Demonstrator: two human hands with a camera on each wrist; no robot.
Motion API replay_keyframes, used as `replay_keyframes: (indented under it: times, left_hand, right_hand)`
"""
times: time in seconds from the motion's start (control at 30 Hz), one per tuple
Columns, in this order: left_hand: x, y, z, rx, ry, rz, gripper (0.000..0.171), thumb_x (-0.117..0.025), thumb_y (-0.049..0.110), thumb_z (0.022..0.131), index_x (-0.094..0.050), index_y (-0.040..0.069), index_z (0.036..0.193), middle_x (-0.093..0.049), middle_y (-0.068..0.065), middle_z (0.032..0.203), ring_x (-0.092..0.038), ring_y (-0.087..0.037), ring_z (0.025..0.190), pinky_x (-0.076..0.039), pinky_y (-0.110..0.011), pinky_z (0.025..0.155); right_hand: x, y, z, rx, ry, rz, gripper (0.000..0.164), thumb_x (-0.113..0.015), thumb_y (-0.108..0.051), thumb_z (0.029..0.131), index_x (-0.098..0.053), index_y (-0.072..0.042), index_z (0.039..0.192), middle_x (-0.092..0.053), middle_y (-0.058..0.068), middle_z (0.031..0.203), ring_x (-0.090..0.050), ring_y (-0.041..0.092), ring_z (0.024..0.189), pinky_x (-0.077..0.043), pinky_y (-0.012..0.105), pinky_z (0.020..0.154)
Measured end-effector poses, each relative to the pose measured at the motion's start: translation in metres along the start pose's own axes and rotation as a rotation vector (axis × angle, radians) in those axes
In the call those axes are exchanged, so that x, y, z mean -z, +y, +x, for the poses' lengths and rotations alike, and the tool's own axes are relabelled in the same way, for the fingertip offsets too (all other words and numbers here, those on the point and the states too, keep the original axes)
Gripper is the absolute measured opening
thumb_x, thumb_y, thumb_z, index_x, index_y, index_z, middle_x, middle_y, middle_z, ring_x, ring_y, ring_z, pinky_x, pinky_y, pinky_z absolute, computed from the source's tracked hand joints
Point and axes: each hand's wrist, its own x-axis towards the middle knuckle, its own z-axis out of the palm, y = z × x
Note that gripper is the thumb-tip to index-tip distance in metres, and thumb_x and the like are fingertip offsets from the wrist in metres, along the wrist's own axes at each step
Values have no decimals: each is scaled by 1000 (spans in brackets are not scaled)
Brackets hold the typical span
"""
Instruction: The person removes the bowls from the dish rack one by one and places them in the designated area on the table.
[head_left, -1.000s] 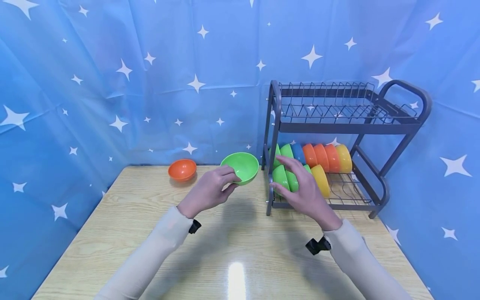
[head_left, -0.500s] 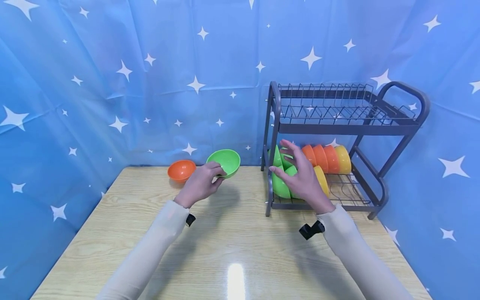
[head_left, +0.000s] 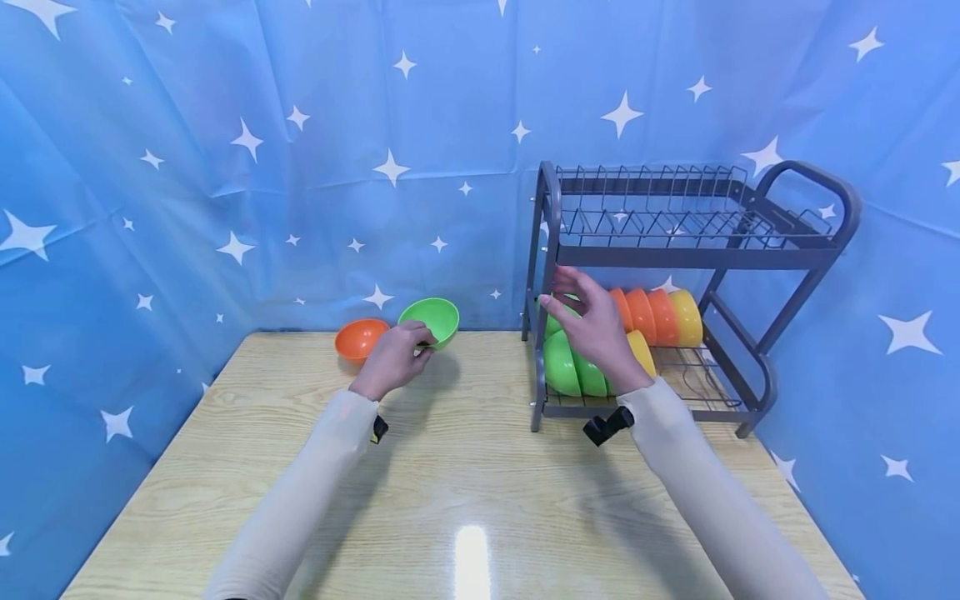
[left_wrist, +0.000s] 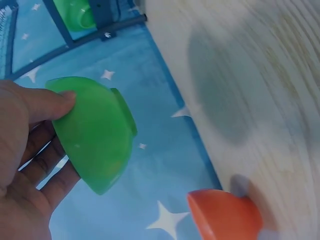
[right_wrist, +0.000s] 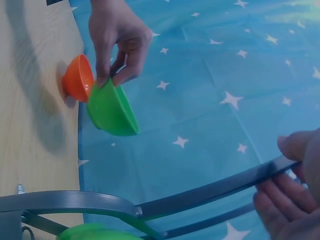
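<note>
My left hand [head_left: 395, 358] pinches the rim of a green bowl [head_left: 435, 321], held tilted above the table. In the left wrist view the thumb lies on the outside of the green bowl [left_wrist: 95, 132] and the other fingers are on the far side. An orange bowl [head_left: 358, 339] stands just left of this hand. My right hand [head_left: 600, 333] is at the left post of a dark metal dish rack [head_left: 551, 250]. In the right wrist view the post [right_wrist: 215, 192] passes between the thumb and the loosely bent fingers; firm contact cannot be made out.
On the rack's lower tier stand green bowls [head_left: 562, 367], orange bowls [head_left: 641, 317] and yellow bowls [head_left: 686, 318] in rows, partly hidden by my right hand. The wire upper tier [head_left: 675, 221] is above them. A starry blue curtain [head_left: 337, 167] hangs behind the wooden table [head_left: 420, 500].
My left hand has carried the green bowl leftward, closer to the orange bowl. The right hand has shifted slightly up and left, to the rack's post.
</note>
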Motion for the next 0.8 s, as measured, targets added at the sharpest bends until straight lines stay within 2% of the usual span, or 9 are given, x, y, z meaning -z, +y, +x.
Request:
replay_keyframes:
  times: [0.17,0.37,0.8]
  left_hand:
    - [-8,-10,3,35,-17,-6,9,-76,0,87,-78,7,93,-72,-5,93,-67,-19,87,-60,-33,79]
    - [-19,-21,9,53,-50,9,10,-73,1,88,-78,7,94,-73,-4,94,-66,-19,88,-60,-34,79]
    - [-40,-31,11,160,-169,25,9,-74,2,87,-79,6,93,-76,-7,95,-69,-20,88,-60,-38,82]
  right_hand:
    - [-1,0,8,-39,40,-40,50,-68,-34,100,-55,-13,144,-68,8,133,-63,22,127,-51,43,112]
    - [1,1,13,-78,55,-94,51,-67,-39,100,-56,-12,142,-68,9,131,-62,24,127,-49,47,114]
    - [1,-1,15,-57,33,-135,52,-65,-37,102,-54,-7,143,-66,14,130,-62,29,125,-49,47,112]
